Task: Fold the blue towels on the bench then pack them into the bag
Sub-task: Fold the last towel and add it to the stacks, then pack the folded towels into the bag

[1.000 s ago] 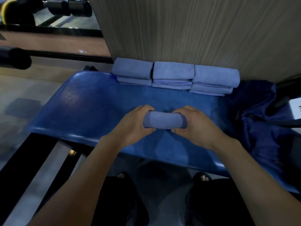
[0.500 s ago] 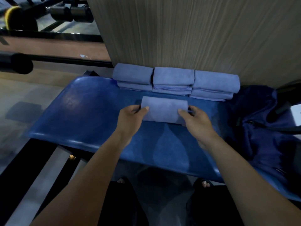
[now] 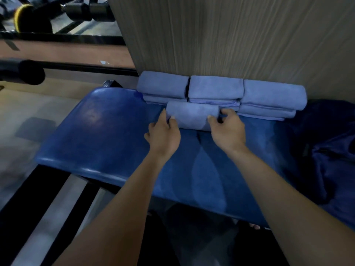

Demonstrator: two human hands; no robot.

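A blue padded counter [image 3: 96,135] carries a dark bag [image 3: 330,150] at its right end and stacked folded towels [image 3: 221,91] along the far wall. Just before them, the left hand [image 3: 163,133] and right hand [image 3: 228,129] grasp the ends of a rolled blue towel [image 3: 192,116].

Blue bench [image 3: 99,139] with folded towels [image 3: 215,93], bag [image 3: 330,146]

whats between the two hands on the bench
In the head view, a folded light-blue towel lies between the left hand and right hand, each gripping one end.
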